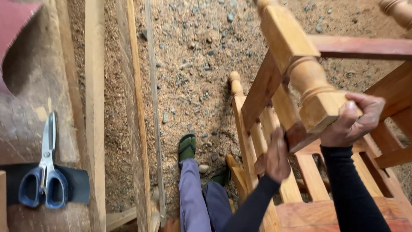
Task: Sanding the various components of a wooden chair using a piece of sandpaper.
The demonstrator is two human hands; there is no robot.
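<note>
At the chair's upturned leg (300, 81) — long axis running up and away from you — your right hand (354, 120) grips its square end, your left hand (277, 157) closed on the rail (257, 92) just below.

The floor (197, 64) is bare packed earth strewn with sawdust and small grey pebbles, lit by soft, even daylight. Along its left side run several long pale wooden planks (95, 107), rough and dusty, with a thin slat (153, 111) lying beside them. Further left stands a worn, stained table (30, 116), on which blue-handled scissors (45, 172) rest across a dark strip of sheet material (77, 185), and a piece of reddish abrasive sheet (15, 21) shows at the upper left corner.
</note>
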